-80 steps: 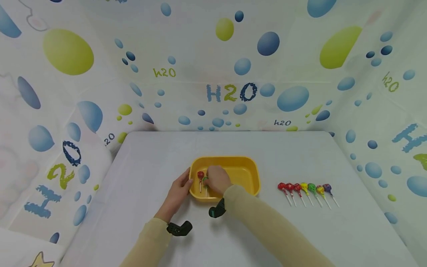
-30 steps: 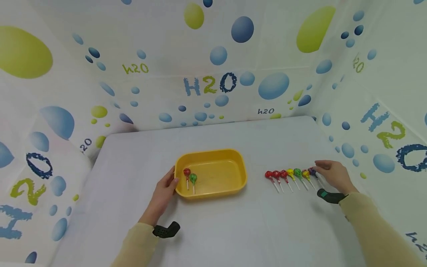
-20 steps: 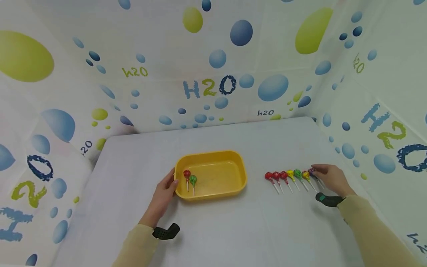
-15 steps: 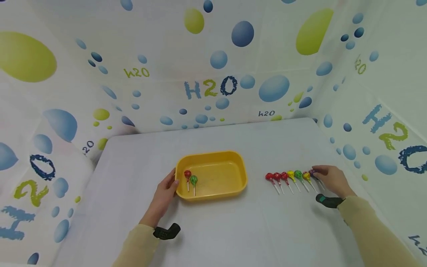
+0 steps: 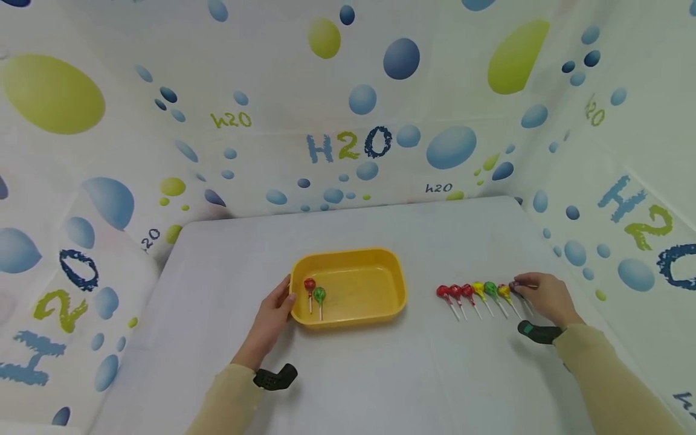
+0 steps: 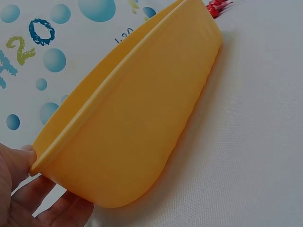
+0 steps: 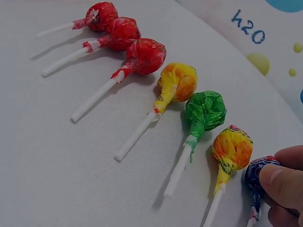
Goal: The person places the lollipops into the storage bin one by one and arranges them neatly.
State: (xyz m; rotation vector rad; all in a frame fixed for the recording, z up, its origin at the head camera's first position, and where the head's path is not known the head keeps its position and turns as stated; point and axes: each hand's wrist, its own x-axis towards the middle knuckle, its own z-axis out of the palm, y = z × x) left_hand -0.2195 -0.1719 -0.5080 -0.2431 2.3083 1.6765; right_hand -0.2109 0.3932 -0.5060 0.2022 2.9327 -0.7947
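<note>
My left hand (image 5: pixel 274 313) holds the left end of a yellow tray (image 5: pixel 375 314); in the left wrist view the thumb lies over the rim and the fingers are under it. Inside the tray, at its left end, lie a red lollipop (image 5: pixel 310 284) and a green lollipop (image 5: pixel 319 294), sticks toward me. On the right, my right hand (image 5: pixel 549 297) pinches the head of a dark blue lollipop (image 7: pixel 255 175), the rightmost of a row. Just left of it lies a yellow-orange lollipop (image 7: pixel 233 149), its stick running out of the right wrist view.
Further left in the row are a green lollipop (image 7: pixel 206 111), a yellow lollipop (image 7: pixel 177 81) and several red lollipops (image 7: pixel 146 56). The row lies on a white-covered table (image 5: pixel 380 374), right of the tray. Printed cloth walls (image 5: pixel 283 60) stand around the table.
My right hand has gone from inside the tray, by the green lollipop, to the row's right end and now pinches the dark blue lollipop. The left hand stays on the tray. The head view has shifted.
</note>
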